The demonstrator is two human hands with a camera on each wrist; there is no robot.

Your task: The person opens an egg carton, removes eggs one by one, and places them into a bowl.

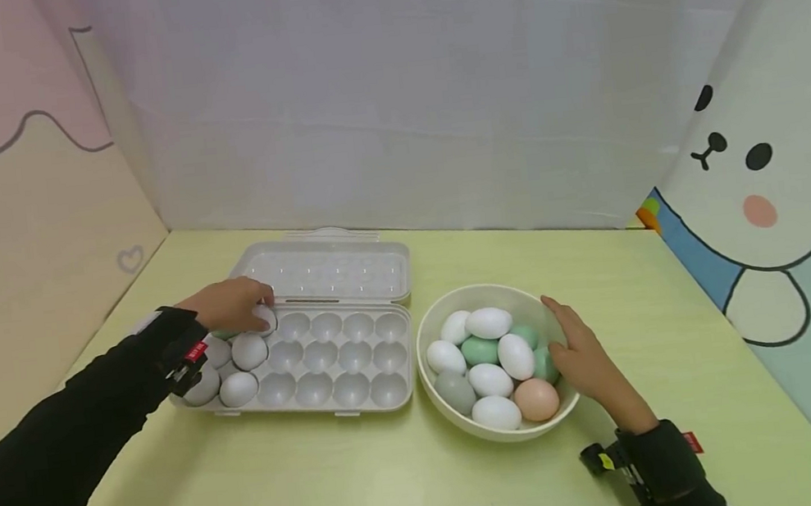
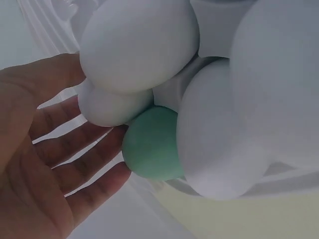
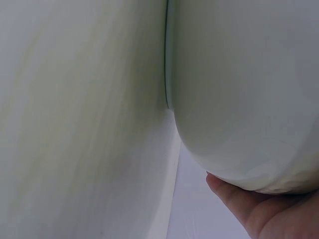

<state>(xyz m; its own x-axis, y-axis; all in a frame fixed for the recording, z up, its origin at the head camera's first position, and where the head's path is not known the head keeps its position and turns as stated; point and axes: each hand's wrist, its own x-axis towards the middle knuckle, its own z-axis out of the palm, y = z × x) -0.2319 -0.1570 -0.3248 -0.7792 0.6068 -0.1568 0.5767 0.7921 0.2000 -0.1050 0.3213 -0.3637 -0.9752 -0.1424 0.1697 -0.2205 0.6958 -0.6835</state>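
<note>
My left hand (image 1: 227,305) reaches over the back row of a clear plastic egg carton (image 1: 407,352) and pinches a white egg (image 1: 265,320) between thumb and fingers. In the left wrist view that white egg (image 2: 113,108) sits partly behind a nearer one, and a green egg (image 2: 152,144) lies beside the fingertips. White eggs (image 1: 248,352) fill pockets at the carton's left side. My right hand (image 1: 586,362) grips the right rim of a cream bowl (image 1: 432,403), thumb over the inside. In the right wrist view a digit (image 3: 229,194) presses the bowl's outer wall.
White, green, grey and orange-brown eggs (image 1: 491,380) are piled in the bowl. The carton's lid (image 1: 326,270) lies folded back behind its pockets. A pale curtain (image 1: 390,106) stands along the back of the yellow-green table (image 1: 371,487), with cartoon-printed panels (image 1: 805,244) at both sides.
</note>
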